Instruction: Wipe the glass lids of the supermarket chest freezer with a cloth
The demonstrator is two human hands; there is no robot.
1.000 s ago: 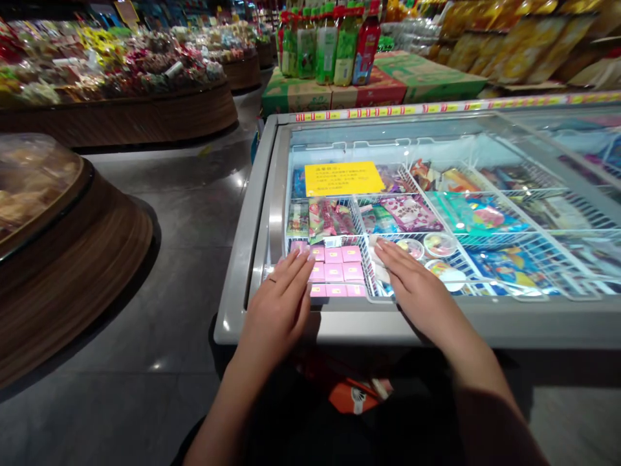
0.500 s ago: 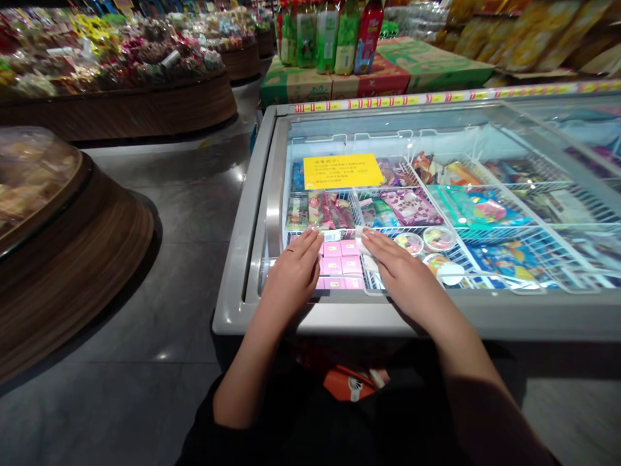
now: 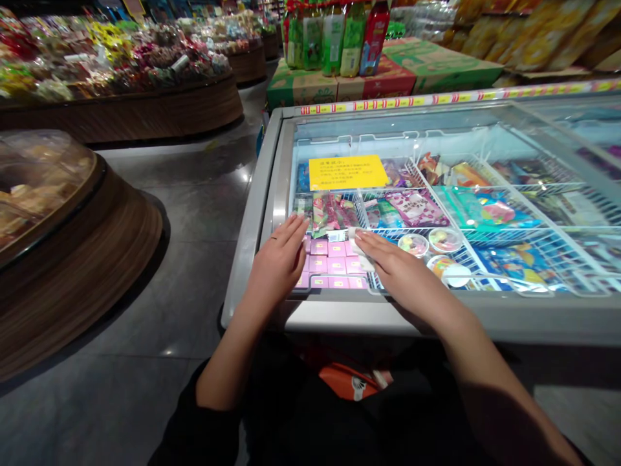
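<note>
A chest freezer (image 3: 301,317) with a glass lid (image 3: 334,145) stands before me. My left hand (image 3: 279,255) lies on the lid's left part near the metal handle strip, fingers stretched out and holding nothing. Under my right hand (image 3: 395,262) is a white cloth or tissue (image 3: 356,243), pressed flat against the glass; its edge shows beyond the fingertips. Pink boxes (image 3: 334,265) show through the glass between my hands. Right of them are round cups (image 3: 444,239). A yellow notice (image 3: 347,171) is on the lid farther back.
Bottles (image 3: 332,39) stand on cartons (image 3: 427,65) behind the freezer. Wire baskets with packaged goods fill the freezer. Rounded wooden display stands (image 3: 121,259) are at the left, beside the grey floor (image 3: 204,259). An orange item (image 3: 347,382) shows below the front edge.
My left hand has slid left over the glass, uncovering more pink boxes. My right hand, with the white cloth, has shifted slightly left. The view has moved a little.
</note>
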